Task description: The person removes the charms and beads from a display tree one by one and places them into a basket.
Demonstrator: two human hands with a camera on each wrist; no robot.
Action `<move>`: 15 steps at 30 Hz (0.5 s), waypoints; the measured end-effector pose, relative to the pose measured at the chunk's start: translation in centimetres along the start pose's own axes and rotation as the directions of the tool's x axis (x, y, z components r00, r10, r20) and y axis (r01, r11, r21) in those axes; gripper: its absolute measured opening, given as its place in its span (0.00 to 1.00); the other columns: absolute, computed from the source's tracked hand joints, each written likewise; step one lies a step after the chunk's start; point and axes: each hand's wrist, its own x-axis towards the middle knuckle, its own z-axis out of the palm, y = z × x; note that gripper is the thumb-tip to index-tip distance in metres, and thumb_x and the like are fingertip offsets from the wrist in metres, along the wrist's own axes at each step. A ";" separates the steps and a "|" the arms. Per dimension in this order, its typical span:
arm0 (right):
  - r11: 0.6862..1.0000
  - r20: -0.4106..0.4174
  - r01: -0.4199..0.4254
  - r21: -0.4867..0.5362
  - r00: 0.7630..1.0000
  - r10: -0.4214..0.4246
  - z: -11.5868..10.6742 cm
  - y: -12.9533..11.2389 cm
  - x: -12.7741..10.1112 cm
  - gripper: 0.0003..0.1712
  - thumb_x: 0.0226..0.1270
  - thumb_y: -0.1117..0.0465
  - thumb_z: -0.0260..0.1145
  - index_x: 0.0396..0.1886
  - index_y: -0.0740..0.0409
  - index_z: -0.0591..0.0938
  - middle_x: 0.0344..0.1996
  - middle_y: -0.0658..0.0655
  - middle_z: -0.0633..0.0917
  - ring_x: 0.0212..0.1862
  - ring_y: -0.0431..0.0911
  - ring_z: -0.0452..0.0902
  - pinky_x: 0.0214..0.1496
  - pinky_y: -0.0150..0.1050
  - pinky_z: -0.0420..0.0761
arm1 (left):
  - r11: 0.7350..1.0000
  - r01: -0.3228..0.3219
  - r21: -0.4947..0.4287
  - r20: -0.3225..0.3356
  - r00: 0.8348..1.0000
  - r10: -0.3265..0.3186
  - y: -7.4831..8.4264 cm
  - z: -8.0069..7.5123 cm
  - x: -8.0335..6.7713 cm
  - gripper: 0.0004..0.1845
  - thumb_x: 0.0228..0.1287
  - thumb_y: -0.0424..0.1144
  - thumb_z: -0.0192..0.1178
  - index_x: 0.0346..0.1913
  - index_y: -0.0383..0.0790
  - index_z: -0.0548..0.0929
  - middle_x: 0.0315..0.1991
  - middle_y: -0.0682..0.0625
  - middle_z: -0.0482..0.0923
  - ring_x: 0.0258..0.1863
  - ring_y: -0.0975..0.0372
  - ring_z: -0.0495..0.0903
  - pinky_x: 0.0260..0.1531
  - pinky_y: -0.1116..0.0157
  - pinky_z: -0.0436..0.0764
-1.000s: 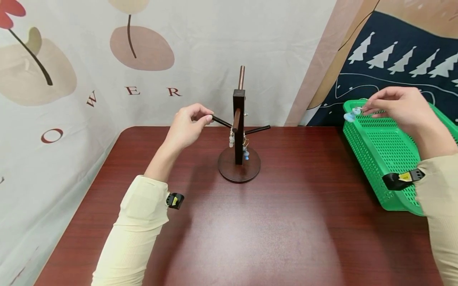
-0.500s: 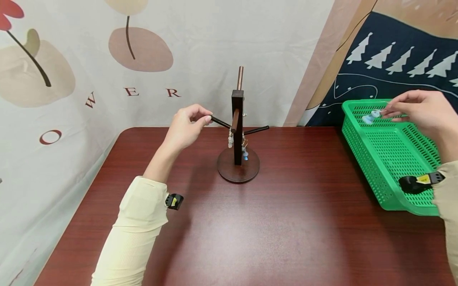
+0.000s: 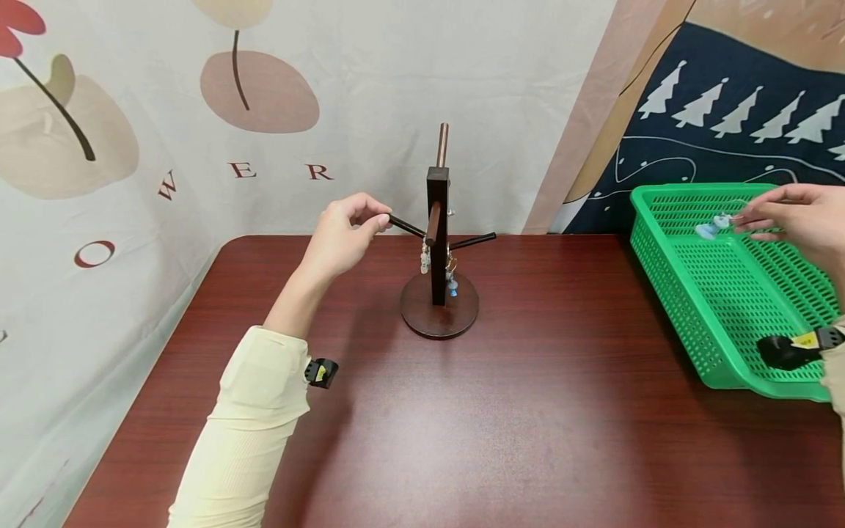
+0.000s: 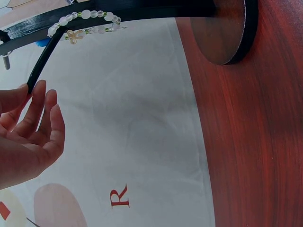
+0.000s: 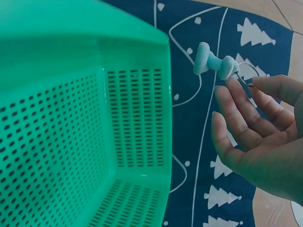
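Between thumb and fingertips, my left hand (image 3: 346, 233) pinches the tip of a thin black peg (image 4: 43, 61) on a dark wooden stand (image 3: 439, 253). A bracelet of clear and white beads (image 4: 86, 14) with a flower charm hangs where that peg meets the post. On the stand's other side dangles a small blue charm (image 3: 452, 285). My right hand (image 3: 795, 220) holds a light blue keychain (image 5: 214, 63) by its metal ring, over the green basket (image 3: 673, 293) in the head view. Its spool-shaped pendant sticks out past the fingertips.
The stand's round base (image 3: 422, 319) rests on a reddish-brown table (image 3: 528, 411). Further pegs (image 3: 474, 240) project from the post. Behind the table hangs a pale printed cloth (image 3: 370, 88), with a dark blue tree-patterned cloth (image 3: 700, 150) at the right.
My right hand has moved right and slightly down, carrying the keychain from the basket's left rim to above its inside. My left hand stays on the peg.
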 end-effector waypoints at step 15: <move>0.997 -0.088 -0.079 -0.004 0.993 0.078 -5.6 12.6 5.8 0.11 0.66 0.55 0.57 0.42 0.54 0.77 0.24 0.41 0.83 0.24 0.36 0.80 0.21 0.34 0.77 | 1.000 0.002 -0.007 0.000 1.000 -0.002 0.1 0.0 -0.1 0.07 0.63 0.32 0.56 0.41 0.35 0.81 0.35 0.43 0.81 0.33 0.60 0.77 0.31 0.67 0.70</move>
